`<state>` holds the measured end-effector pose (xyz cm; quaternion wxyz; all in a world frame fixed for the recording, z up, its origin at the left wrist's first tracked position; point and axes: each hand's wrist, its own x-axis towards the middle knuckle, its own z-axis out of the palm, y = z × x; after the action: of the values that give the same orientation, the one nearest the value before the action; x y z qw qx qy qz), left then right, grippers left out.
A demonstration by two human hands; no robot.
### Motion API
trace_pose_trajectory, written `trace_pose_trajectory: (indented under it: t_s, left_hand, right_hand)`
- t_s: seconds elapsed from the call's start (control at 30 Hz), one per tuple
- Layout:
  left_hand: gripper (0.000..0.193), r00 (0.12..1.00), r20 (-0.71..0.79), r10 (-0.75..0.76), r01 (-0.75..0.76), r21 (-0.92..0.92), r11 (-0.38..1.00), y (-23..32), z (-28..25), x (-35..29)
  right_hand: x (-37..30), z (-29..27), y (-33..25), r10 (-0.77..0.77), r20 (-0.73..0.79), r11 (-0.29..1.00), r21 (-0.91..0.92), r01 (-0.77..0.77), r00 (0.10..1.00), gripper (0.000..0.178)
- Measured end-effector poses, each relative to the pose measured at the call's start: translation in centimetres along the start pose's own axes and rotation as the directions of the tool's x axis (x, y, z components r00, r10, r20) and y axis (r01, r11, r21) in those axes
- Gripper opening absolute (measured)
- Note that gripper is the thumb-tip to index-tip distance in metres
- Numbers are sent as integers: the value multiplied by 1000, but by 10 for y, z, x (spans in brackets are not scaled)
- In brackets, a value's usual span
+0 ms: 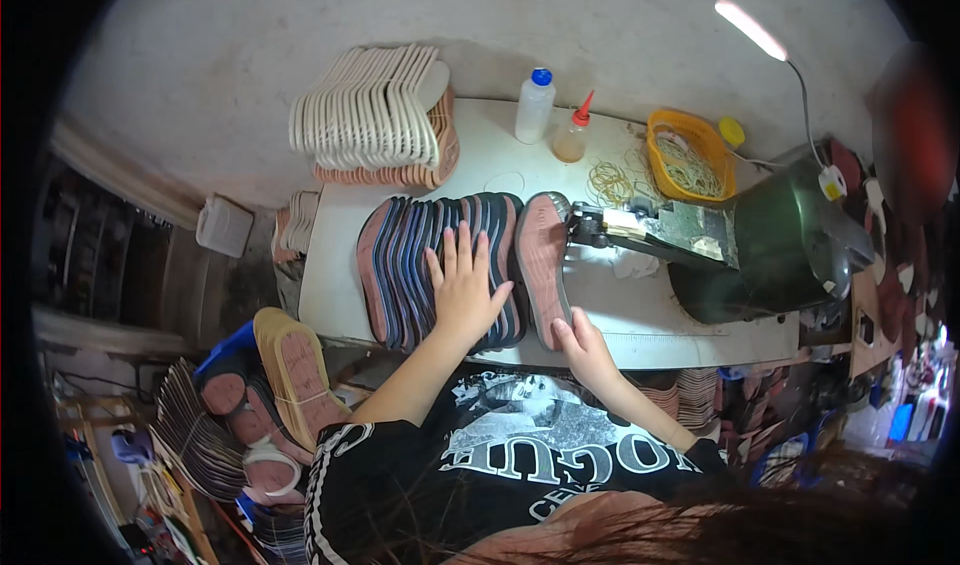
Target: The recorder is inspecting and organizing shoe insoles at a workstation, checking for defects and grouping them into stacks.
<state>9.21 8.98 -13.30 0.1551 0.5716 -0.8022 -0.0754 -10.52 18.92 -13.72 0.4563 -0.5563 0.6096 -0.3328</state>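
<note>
A long row of shoe soles [395, 255], pinkish-brown with dark and blue edges, stands packed on edge on the white table. Spread flat on top of that row lies my left hand [465, 290], fingers apart. My right hand [585, 350] pinches the near end of a single pinkish-brown shoe sole [545, 255] with a dark rim. Its far end sits against the small metal head [590, 225] of a green machine [770, 235]. A narrow gap separates this sole from the row.
Behind the row rises a stack of cream soles [370, 110]. Toward the wall stand a blue-capped bottle [535, 110], a red-tipped glue bottle [572, 140] and a yellow basket [722, 180] of rubber bands. A lit lamp [752, 31] hangs at right. Bundled soles [295, 380] lie at lower left.
</note>
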Motion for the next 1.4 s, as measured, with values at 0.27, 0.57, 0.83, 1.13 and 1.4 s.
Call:
trace_pose_trajectory:
  t_s: [0.27,0.57,0.83,1.13,1.4]
  left_hand:
    - [68,999,-45,22,-22,-13,1000,-9,12,-5]
    - [70,1000,-28,3,-4,-19,1000,-35,-12,-9]
    - [61,993,-114,23,-33,-88,996,-34,-1,-13]
    - [63,802,-20,-598,512,-493,703,-153,-24,-38]
    - [82,837,-68,-543,244,-842,481,-164,-10,-50]
  right_hand:
    - [20,5,-23,-281,-125,705,-699,117,951,61]
    - [36,23,-6,-330,92,604,-744,285,939,62]
    - [57,55,-24,-310,62,501,-838,219,949,51]
    - [70,73,-39,-263,62,896,-355,267,963,47]
    - [92,106,-30,-217,228,975,8,221,949,76]
